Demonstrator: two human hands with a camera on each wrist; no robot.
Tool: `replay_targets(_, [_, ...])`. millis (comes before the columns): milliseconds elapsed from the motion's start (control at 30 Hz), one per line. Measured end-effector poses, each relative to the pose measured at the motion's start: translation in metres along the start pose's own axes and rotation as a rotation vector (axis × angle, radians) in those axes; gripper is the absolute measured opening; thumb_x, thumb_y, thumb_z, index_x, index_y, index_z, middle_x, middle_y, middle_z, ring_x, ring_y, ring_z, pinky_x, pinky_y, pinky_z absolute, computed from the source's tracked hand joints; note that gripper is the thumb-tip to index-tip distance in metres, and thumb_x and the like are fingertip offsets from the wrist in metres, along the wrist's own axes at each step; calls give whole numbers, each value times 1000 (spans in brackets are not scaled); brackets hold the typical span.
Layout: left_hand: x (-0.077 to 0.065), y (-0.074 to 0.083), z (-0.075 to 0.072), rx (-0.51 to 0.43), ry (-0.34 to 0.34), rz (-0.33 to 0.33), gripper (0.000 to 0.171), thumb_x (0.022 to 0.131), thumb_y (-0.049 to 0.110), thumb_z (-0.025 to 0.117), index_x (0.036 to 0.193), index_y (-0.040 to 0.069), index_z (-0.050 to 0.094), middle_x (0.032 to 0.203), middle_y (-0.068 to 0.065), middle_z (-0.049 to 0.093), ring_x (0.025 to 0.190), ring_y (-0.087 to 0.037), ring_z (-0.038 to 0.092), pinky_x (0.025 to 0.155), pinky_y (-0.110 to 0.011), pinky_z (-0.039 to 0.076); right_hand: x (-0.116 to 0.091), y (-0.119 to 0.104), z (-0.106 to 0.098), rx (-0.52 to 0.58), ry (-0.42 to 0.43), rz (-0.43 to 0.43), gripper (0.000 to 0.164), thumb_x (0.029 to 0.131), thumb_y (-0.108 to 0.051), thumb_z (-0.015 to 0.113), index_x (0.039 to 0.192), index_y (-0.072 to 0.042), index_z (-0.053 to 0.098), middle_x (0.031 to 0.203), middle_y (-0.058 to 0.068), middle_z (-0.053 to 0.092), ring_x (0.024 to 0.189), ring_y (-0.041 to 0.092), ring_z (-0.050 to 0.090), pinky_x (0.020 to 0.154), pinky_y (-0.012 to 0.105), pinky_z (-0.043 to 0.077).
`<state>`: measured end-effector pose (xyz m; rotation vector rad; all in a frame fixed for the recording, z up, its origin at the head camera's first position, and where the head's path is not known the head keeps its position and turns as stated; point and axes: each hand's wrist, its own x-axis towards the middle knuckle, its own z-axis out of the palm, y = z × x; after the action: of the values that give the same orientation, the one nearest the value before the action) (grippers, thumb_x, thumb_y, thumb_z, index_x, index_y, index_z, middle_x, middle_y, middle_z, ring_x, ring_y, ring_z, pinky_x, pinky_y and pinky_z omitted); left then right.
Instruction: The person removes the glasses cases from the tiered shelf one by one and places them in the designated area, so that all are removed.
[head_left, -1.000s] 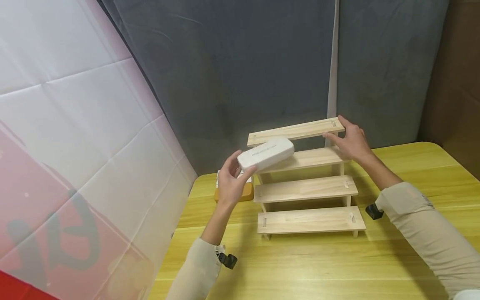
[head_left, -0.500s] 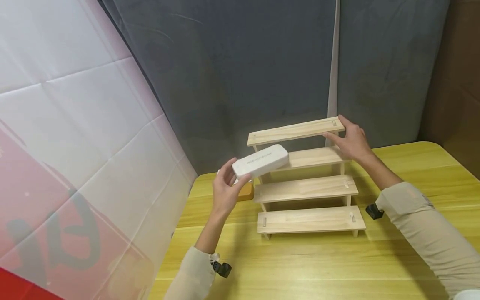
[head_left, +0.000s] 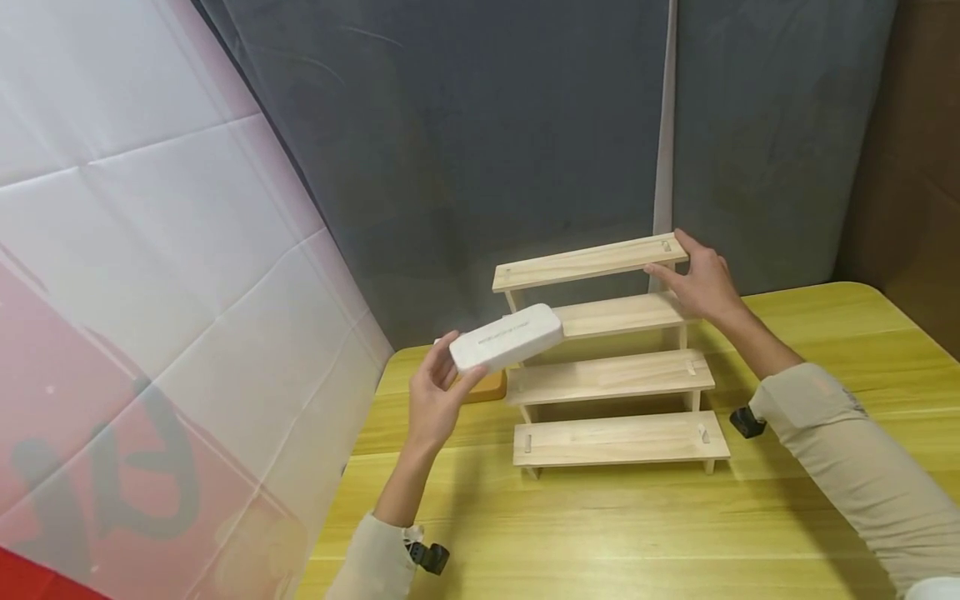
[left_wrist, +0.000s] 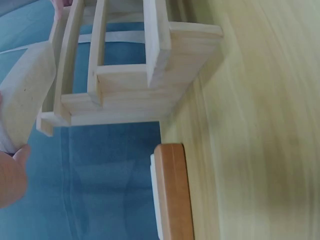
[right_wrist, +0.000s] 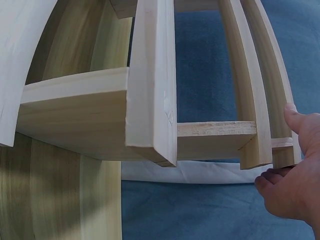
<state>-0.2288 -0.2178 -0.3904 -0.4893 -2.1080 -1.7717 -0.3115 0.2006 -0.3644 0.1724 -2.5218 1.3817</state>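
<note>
My left hand [head_left: 437, 402] grips one end of a long white case with rounded corners [head_left: 507, 337], thumb along the near side. Small print runs along the top of the case, which is tilted and held up in the air, overlapping the left ends of the upper shelves in the head view. My right hand [head_left: 703, 279] pinches the right end of the top board of a wooden stepped rack [head_left: 613, 439]. In the right wrist view its thumb [right_wrist: 295, 119] lies on the board's front edge and the fingers curl behind the end.
The rack's bare stepped boards stand on a yellow wood-grain table [head_left: 615, 533]. Left of it, partly hidden by the left hand and case, lies an orange-brown block with a white top [left_wrist: 172, 192]. A grey curtain [head_left: 480, 150] hangs behind, a white padded wall [head_left: 187, 208] at left.
My left hand has drawn the white case left, down and toward me, away from the top board. The right hand keeps its hold on the rack.
</note>
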Motion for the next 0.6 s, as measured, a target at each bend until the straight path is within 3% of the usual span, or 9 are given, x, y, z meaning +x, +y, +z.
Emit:
replay_targets(300, [-11, -10, -21, -7, -12, -1, 68, 90, -2, 84, 150, -4, 53, 149, -18, 59, 137, -33, 59, 109, -35, 52, 0, -1, 1, -8, 5, -2, 94, 106, -43, 67, 168, 2, 14, 171, 29, 21, 156, 51, 20, 124, 67, 23])
replay_targets(600, [-21, -15, -40, 23, -4, 16, 64, 91, -2, 82, 150, 5, 56, 150, -15, 60, 137, -31, 59, 108, -36, 52, -1, -2, 1, -10, 18, -7, 92, 105, -41, 69, 168, 2, 16, 170, 28, 23, 156, 50, 21, 124, 67, 24])
